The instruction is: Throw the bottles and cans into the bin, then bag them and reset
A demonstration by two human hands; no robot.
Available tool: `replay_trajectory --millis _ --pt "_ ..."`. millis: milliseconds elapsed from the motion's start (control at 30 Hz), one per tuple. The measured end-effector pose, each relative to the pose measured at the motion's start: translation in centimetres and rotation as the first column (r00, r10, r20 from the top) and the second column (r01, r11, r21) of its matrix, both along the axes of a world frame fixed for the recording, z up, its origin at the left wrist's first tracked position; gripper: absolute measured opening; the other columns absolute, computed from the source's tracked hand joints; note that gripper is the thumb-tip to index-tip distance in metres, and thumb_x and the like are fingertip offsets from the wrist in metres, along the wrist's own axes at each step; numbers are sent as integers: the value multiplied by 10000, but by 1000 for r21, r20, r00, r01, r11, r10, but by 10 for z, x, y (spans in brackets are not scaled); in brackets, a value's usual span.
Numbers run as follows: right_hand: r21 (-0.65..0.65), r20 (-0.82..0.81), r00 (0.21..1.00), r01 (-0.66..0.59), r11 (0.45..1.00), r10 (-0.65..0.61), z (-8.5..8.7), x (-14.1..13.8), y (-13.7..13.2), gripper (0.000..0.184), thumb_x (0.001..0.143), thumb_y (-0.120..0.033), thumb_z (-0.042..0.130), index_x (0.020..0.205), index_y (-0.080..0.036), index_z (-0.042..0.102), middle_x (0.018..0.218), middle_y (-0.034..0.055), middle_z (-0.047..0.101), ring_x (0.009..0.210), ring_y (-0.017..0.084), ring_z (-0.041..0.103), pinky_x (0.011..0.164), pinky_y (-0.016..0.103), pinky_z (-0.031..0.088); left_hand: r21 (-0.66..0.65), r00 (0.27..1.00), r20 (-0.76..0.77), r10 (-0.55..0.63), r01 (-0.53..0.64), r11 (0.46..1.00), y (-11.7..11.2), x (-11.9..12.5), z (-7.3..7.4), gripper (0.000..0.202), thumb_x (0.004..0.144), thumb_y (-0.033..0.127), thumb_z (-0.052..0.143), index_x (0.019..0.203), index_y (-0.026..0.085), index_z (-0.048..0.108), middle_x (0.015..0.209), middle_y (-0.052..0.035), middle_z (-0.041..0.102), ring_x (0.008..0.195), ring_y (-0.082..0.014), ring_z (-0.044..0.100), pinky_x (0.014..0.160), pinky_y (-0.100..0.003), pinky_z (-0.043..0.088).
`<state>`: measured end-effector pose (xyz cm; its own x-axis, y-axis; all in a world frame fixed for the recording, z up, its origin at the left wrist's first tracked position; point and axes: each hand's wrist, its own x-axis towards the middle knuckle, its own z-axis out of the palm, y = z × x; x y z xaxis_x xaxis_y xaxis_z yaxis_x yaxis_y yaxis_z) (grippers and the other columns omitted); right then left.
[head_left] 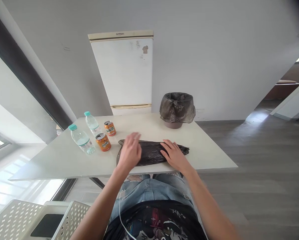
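Note:
A black plastic bag (150,154) lies flattened lengthwise along the front of the white table (151,128). Over its left part is my left hand (131,149), slightly blurred, fingers stretched out; whether it touches the plastic I cannot tell. My right hand (173,153) rests flat on the bag's right part with the fingers spread. The bag's narrow crumpled end (185,150) sticks out to the right of that hand.
Two clear bottles with teal caps, one nearer (82,140) and one farther (92,124), stand left beside two orange cans (103,142). A bag-lined bin (177,108) stands at the back right. Behind the table is a white fridge (127,70). White perforated baskets (17,218) sit lower left.

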<state>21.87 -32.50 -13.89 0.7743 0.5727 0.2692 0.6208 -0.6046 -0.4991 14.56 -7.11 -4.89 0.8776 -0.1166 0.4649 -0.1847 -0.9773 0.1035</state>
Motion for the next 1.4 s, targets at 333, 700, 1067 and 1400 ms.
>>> replay_trajectory --millis 333,700,1067,1400 --pt "-213 -212 977 -19 977 -27 -24 9 7 756 1097 -618 100 1710 -212 272 1782 24 166 1661 256 139 1356 533 151 94 859 -503 -95 163 982 -17 27 -78 736 1093 589 322 1671 133 343 1742 -145 292 1631 -402 209 1300 -679 203" --pt "-232 -224 975 -55 971 1 -18 7 8 715 1097 -586 170 1697 -226 320 1781 -5 156 1660 223 145 1364 485 132 43 845 -529 82 -70 997 19 13 -70 665 1100 583 289 1664 245 386 1747 -93 296 1630 -401 220 1283 -709 184" --pt "-189 -281 959 -92 978 36 -31 18 -3 789 1063 -711 170 1722 -281 230 1793 -33 56 1666 246 95 1369 482 114 120 884 -408 227 -195 973 68 5 -75 618 1101 525 350 1621 217 475 1704 -101 401 1577 -418 338 1273 -607 296" --pt "-305 -190 977 37 952 -99 -42 35 -56 778 1065 -695 141 1708 -280 277 1777 21 198 1656 297 159 1337 620 70 14 916 -395 70 -70 997 103 1 -72 583 1100 496 376 1622 255 465 1695 -83 422 1576 -313 378 1287 -518 328"
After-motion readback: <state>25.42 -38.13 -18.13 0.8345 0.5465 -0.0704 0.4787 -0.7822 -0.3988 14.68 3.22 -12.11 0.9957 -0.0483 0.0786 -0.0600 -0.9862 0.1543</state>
